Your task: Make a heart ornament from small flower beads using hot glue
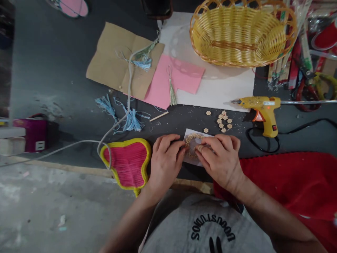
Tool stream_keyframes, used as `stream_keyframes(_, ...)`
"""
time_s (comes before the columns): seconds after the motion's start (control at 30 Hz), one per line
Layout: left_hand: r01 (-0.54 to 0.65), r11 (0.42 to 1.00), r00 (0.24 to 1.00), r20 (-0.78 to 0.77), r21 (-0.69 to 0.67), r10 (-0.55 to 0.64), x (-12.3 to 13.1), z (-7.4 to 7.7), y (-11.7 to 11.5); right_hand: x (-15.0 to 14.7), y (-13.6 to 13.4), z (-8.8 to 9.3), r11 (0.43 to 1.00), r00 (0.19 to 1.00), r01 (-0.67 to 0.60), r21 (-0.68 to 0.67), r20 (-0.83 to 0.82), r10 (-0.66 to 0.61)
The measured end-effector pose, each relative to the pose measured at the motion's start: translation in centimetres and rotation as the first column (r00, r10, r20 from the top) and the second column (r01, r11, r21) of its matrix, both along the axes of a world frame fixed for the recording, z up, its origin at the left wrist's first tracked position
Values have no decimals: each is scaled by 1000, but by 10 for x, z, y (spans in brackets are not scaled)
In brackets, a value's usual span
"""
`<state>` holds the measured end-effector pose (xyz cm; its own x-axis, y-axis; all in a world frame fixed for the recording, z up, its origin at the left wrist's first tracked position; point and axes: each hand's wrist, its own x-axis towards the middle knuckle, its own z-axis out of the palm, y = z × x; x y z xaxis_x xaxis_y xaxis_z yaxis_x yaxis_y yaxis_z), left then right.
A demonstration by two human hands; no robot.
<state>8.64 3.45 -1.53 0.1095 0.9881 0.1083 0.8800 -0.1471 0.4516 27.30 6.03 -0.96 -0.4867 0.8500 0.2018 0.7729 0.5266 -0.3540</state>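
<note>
A small white paper (188, 134) lies at the table's front edge with a ring of small wooden flower pieces (194, 136) on it. My left hand (167, 156) is at the paper's left side, fingers curled and thumb and forefinger tips closed at its edge beside the ring. Over the ring's right part, my right hand (222, 160) has its fingers pinched together; what they hold is hidden. Just beyond the paper, several loose wooden flower pieces (223, 120) lie on the dark table. A yellow hot glue gun (267, 109) rests on its side to the right.
A yellow woven basket (237, 38) stands at the back on white board (223, 84). Blue tassels (131, 119), pink paper (185, 75) and brown paper (113, 59) lie left of it. A grey cable (129, 80) crosses a pink-and-yellow piece (129, 161). Red cloth (295, 179) covers the right front.
</note>
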Motion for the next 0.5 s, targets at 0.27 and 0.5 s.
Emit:
stream_keyframes(0.27,-9,1000,1000,12,13,9,0,-4,-1,-3,2,2,1000,998,-4,-4,58,4)
stream_keyframes(0.5,-29,999,999,21,27,28,1,-6,-1,-3,-1,2,1000,995,9,-8,99,-8)
